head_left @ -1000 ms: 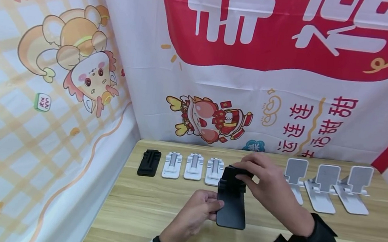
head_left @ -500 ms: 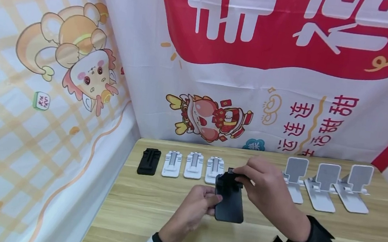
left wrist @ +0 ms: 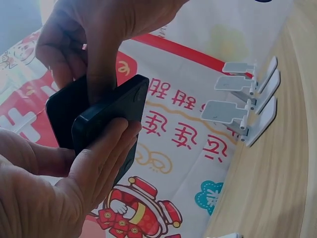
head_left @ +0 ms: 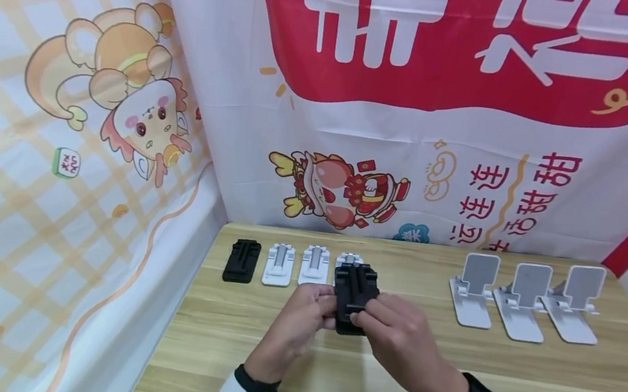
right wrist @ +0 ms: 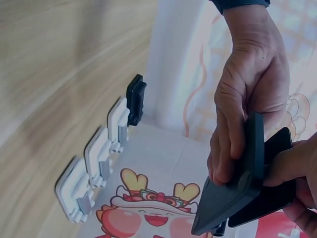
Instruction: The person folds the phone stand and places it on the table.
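A black folding phone stand (head_left: 355, 286) is held up over the table by both hands, in front of the row of folded stands. My left hand (head_left: 298, 320) grips its left edge, with the fingers flat along the outside of one plate (left wrist: 130, 101) in the left wrist view. From the right, my right hand (head_left: 405, 339) pinches the stand near its lower end. In both wrist views the two plates stand apart with a gap, and the right thumb (right wrist: 285, 166) reaches in between them.
Along the back left lie a folded black stand (head_left: 241, 261) and several folded white stands (head_left: 279, 265); the one farthest right is partly covered by the held stand. At the back right stand three unfolded white stands (head_left: 521, 307). A printed cloth (head_left: 249, 150) hangs behind the wooden table (head_left: 203, 351).
My right hand has moved from the stand's top end down to its lower right. The stand has shifted slightly left and now shows its slotted hinge side instead of the smooth plate.
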Tool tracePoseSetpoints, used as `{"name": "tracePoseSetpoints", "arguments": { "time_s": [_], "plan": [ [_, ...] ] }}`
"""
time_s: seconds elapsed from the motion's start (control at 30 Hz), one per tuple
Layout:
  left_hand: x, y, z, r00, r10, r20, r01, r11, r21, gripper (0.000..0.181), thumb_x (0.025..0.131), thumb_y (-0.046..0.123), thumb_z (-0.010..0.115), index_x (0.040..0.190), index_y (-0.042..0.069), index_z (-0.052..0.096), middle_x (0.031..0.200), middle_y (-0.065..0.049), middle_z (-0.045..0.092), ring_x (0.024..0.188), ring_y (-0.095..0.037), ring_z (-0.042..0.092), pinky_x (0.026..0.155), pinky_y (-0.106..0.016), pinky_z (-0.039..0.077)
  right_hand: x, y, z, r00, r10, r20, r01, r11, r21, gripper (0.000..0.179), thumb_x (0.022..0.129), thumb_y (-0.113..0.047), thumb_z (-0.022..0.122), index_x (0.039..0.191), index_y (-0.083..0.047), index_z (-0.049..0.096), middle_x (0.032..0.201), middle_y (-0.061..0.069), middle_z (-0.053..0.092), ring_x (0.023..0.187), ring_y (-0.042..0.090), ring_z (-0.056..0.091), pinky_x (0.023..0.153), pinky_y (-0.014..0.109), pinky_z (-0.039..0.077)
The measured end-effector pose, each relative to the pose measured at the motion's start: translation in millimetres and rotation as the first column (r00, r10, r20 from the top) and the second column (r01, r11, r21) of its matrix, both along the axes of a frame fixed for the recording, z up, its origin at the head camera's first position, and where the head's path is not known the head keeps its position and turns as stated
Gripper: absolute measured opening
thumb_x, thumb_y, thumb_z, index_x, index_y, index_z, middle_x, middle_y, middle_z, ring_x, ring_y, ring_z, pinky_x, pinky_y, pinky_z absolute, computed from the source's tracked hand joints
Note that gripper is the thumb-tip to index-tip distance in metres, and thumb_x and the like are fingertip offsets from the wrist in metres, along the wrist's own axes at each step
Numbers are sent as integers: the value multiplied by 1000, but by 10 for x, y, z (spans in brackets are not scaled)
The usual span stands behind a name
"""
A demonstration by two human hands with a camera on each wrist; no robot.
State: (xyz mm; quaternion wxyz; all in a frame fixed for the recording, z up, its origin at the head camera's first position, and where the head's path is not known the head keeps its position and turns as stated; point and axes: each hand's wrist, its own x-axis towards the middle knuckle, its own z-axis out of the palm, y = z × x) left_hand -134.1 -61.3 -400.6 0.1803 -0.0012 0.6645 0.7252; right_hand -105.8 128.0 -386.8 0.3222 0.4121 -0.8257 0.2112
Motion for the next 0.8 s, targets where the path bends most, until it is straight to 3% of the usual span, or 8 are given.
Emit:
{"name": "tracePoseSetpoints", "arguments": {
  "time_s": [0.23, 0.33, 0.43, 0.53, 0.6, 0.67, 0.73, 0.8],
  "plan": [
    [1, -17, 45, 1000, 0, 29, 0, 1000, 4, 32, 99, 6, 46, 124, -9, 57, 113, -18, 69, 92, -20, 69, 70, -25, 58, 31, -31, -10, 999, -36, -3, 36, 999, 26, 9, 78, -10, 77, 86, -13, 77, 80, -2, 70, 75, 12, 63, 78, 33, 59],
    [1, -27, 38, 999, -5, 36, 5, 1000, 5, 32, 99, 7, 48, 125, -9, 57, 114, -17, 68, 91, -20, 69, 70, -25, 58, 40, -34, 4, 999, -36, 21, 35, 999, 23, 15, 73, -8, 81, 85, -15, 75, 80, -4, 68, 75, 12, 62, 77, 32, 59],
    [6, -36, 15, 999, -17, 29, 16, 1000, 15, 33, 99, 8, 49, 125, -9, 57, 114, -17, 68, 91, -19, 69, 72, -26, 58, 32, -13, 36, 993, -12, 120, 14, 1000, -21, 21, 69, -10, 83, 85, -18, 71, 86, -9, 62, 79, 7, 57, 75, 28, 58],
    [12, -52, -10, 1000, -22, 9, 21, 999, 29, 32, 99, 8, 48, 124, -10, 58, 113, -18, 69, 92, -20, 69, 72, -27, 59, 1, 44, 87, 947, 9, 321, 30, 993, -115, 22, 75, -24, 81, 92, -20, 67, 94, -11, 57, 83, 4, 53, 72, 25, 56],
    [16, -64, -21, 1000, -25, 2, 25, 999, 34, 31, 98, 8, 49, 122, -9, 59, 112, -17, 70, 92, -21, 69, 73, -27, 59, -36, 89, 126, 876, -18, 481, 112, 980, -167, 28, 81, -38, 74, 100, -21, 64, 98, -10, 57, 85, 4, 53, 72, 26, 55],
    [26, -72, -23, 999, -34, -4, 34, 999, 36, 30, 98, 9, 49, 121, -8, 59, 111, -16, 70, 91, -21, 69, 72, -27, 59, -90, 123, 159, 763, -50, 644, 222, 956, -190, 39, 86, -46, 66, 111, -18, 60, 102, -5, 59, 88, 8, 56, 76, 30, 55],
    [40, -75, -10, 999, -51, -10, 51, 998, 36, 30, 99, 10, 49, 122, -7, 60, 111, -15, 70, 91, -20, 69, 71, -27, 59, -146, 144, 177, 614, -67, 787, 319, 932, -169, 51, 89, -53, 58, 123, -14, 55, 108, 2, 58, 92, 13, 57, 80, 34, 54],
    [56, -70, 9, 998, -63, -14, 64, 997, 42, 30, 98, 10, 50, 122, -6, 60, 111, -15, 70, 91, -20, 69, 71, -27, 59, -189, 155, 181, 434, -14, 901, 373, 913, -165, 61, 91, -54, 54, 133, -10, 47, 114, 8, 56, 96, 18, 57, 84, 36, 53]
  ]
}}
